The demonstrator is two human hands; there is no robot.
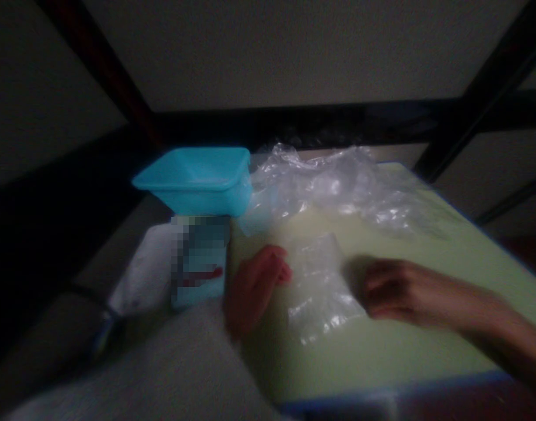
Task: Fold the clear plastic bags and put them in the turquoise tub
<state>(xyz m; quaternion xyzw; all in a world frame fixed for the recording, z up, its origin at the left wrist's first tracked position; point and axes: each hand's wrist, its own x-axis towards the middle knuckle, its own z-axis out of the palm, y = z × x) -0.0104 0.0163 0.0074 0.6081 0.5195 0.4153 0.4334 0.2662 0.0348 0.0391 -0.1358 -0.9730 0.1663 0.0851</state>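
A clear plastic bag (320, 286) lies flat on the pale green table (338, 362), between my two hands. My left hand (256, 286) is at the bag's left side, its fingers curled together; whether anything is in them is hidden. On the other side, my right hand (393, 289) has its fingers bent into a loose fist close to the bag's lower right corner. Blur leaves it unclear whether they touch or grip that corner. Behind the flat bag spreads a heap of crumpled clear plastic (338, 181).
A turquoise plastic basin (197, 196) stands at the back left. In front of it lies a flat bluish item (201, 286), partly pixelated, with a red mark, beside a whitish bundle (145, 269). A wall with dark beams (303, 120) rises behind; the table has a blue edge.
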